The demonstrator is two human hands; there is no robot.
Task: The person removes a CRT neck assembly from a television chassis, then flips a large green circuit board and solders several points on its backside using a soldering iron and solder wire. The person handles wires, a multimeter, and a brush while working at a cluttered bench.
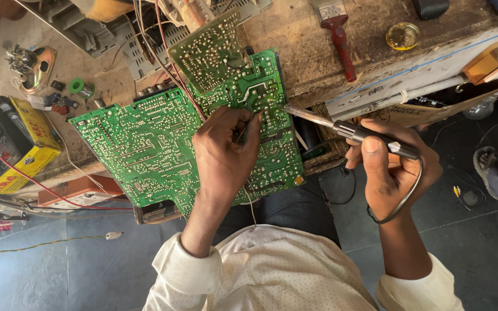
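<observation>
A large green circuit board (139, 144) lies solder side up across the workbench edge and my lap. My left hand (223, 155) rests on its middle and pinches a thin solder wire (248, 129) near the board's upper right part. My right hand (390, 167) grips a soldering iron (347, 129) by its black handle. The iron's metal tip (288, 107) touches the board just right of my left fingers. The iron's black cord loops below my right wrist. A second, smaller green board (208, 52) stands tilted behind the large one.
A yellow multimeter (21, 144) with red leads sits at the left. A red-handled brush (341, 34) and a small round tin (402, 35) lie on the wooden bench. A green solder spool (78, 86) and a speaker (36, 69) are upper left. Another person's foot (494, 170) is at the right.
</observation>
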